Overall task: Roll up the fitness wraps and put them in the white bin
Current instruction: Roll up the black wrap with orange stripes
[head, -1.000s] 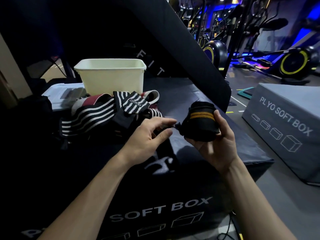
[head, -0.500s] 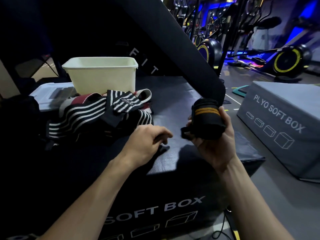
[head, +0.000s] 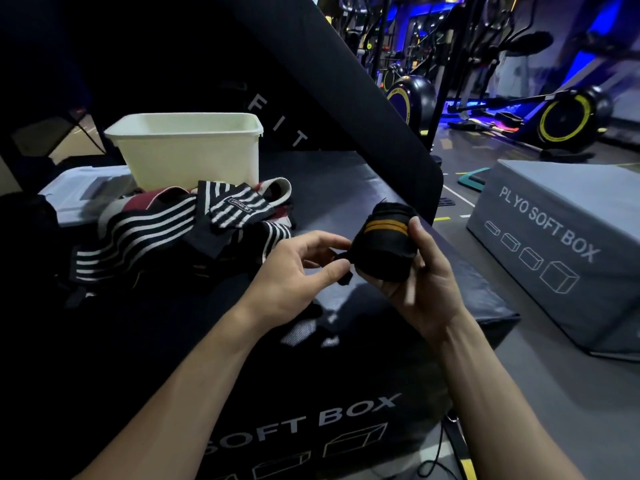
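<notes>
My right hand (head: 420, 289) grips a rolled black wrap with orange stripes (head: 382, 247), held above the black soft box (head: 346, 188). My left hand (head: 298, 271) pinches the wrap's loose black tail end at the roll's left side. A heap of unrolled black-and-white striped wraps (head: 166, 233), with some maroon ones, lies on the box top to the left. The white bin (head: 187, 147) stands upright behind that heap.
A black slanted pad (head: 346, 81) rises behind the box. A grey plyo soft box (head: 561, 244) sits on the floor to the right. A pale lidded container (head: 79, 195) lies left of the bin. Exercise bikes (head: 568, 119) stand at the back right.
My left hand came back up from the box top to the roll and now pinches its tail end. The roll in my right hand stayed in about the same place.
</notes>
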`<state>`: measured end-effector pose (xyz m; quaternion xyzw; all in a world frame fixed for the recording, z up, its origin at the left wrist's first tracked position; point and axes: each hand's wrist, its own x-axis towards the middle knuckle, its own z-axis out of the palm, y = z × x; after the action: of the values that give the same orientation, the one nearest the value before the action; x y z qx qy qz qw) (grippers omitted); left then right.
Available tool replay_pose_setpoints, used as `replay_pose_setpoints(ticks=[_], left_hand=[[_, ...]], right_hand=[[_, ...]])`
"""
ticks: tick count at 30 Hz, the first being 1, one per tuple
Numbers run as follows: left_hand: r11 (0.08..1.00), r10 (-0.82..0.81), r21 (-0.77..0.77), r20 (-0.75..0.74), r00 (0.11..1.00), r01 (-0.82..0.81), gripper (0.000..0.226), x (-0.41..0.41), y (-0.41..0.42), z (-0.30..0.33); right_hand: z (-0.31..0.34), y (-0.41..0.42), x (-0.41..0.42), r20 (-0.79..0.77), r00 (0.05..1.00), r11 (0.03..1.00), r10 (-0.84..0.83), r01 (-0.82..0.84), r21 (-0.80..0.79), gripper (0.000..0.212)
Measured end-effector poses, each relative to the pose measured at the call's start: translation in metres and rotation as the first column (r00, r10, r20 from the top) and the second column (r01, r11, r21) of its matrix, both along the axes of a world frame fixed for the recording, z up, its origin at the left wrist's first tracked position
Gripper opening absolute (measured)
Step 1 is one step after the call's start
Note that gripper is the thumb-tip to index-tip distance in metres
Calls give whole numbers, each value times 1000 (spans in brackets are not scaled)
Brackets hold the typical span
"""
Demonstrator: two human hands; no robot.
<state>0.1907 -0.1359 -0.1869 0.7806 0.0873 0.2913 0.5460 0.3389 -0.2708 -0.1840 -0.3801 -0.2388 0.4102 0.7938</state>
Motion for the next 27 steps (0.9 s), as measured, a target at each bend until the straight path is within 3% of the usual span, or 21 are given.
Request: replay_pose_setpoints(ticks=[4,6,9,10,14,18,20,23,27], left_hand=[[961,16,-277,-7,1000,-18,20,-2,0,5],[895,-9,-447,-11,1000,3,18,-4,-1,10],[856,-63,-516,-53,997,27,20,-8,-2,13],[853,-65,-521,-65,996,22,19,-8,-3,13],[906,42,-415,-108,993,-84,13,-8,1,12],[973,132,-160,-201,971,-165,5,-8,3,6],[968,157,-161,-206,966,-192,6,-8,4,6],[936,266,-186,-179,947,-298,14,-6,10,5],[871,465,-132,-91,881,-474,14,2,13,7]], right_hand=[[-1,-3,1,100,995,1000,-5,2,31,29],[-1,-2,1,185,982,999,-33,26,42,43],[-4,1,3,206,976,997,-74,67,40,73],[-4,0,3,188,979,996,-81,73,48,73],[-1,-3,-2,60,993,991,-106,100,88,28],[0,-2,-6,56,993,990,-106,99,103,30],[-1,1,-6,70,994,991,-86,78,109,29],[-5,4,-4,107,994,991,12,-26,131,57],[-7,6,-4,222,972,989,72,-98,110,70]])
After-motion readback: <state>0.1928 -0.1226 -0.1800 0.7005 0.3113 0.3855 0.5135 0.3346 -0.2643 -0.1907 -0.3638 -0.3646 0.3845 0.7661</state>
